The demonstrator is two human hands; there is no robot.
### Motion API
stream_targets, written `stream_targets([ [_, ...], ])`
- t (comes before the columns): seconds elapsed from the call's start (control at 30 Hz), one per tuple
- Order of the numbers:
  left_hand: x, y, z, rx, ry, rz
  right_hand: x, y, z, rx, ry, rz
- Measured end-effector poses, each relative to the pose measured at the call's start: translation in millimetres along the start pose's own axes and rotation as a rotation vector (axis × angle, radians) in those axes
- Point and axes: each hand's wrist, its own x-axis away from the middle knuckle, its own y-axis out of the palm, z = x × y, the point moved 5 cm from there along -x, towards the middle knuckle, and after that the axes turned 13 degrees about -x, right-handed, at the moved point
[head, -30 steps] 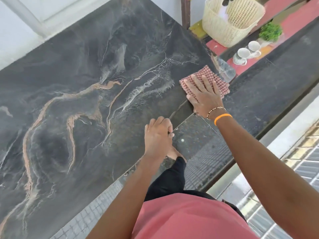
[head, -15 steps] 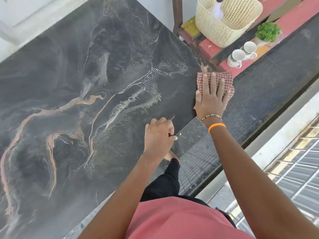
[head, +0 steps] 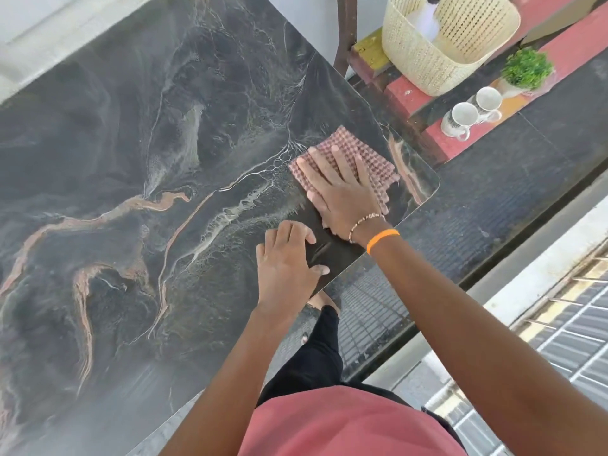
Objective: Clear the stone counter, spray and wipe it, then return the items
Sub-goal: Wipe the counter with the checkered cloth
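Observation:
The dark marbled stone counter (head: 138, 199) fills the left and middle of the view. A folded red-and-white checked cloth (head: 373, 166) lies flat near its right corner. My right hand (head: 342, 189) presses on the cloth with straight, spread fingers. My left hand (head: 286, 261) rests on the counter at its near edge, fingers bent over the stone and holding nothing.
Beyond the counter's right corner a red bench carries a cream woven basket (head: 460, 57) with a white bottle (head: 427, 21) inside, two white mugs (head: 462, 121) and a small green potted plant (head: 526, 69). A dark ledge (head: 526, 179) and a railing (head: 559, 311) run along the right.
My right hand has slid the cloth leftward from the counter's right edge, away from the corner. My left hand stays at the near edge.

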Motion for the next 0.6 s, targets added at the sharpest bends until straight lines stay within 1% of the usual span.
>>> stream_targets([
  [0.1,2.0,2.4,3.5,0.014,0.021,0.004,-47.0,-17.6,16.6,-0.040,0.059,0.016],
  [0.2,2.4,6.8,4.6,0.062,0.025,-0.017,-65.8,-30.4,41.3,-0.050,0.148,0.040],
  [0.3,-0.6,9.3,6.3,0.091,0.039,-0.054,-54.7,-36.6,59.8,-0.092,0.280,0.118],
  [0.4,-7.8,7.1,9.9,0.164,0.043,-0.032,-21.4,-35.0,69.1,-0.131,0.438,0.207],
  [0.43,-11.4,6.1,10.6,0.181,0.044,-0.016,-9.4,-32.3,68.0,-0.126,0.464,0.221],
  [0.5,-17.1,5.4,12.1,0.210,0.041,0.012,12.7,-24.0,60.7,-0.110,0.457,0.224],
  [0.6,-25.2,7.2,15.5,0.222,0.046,0.028,42.3,-10.5,45.2,-0.101,0.373,0.185],
])
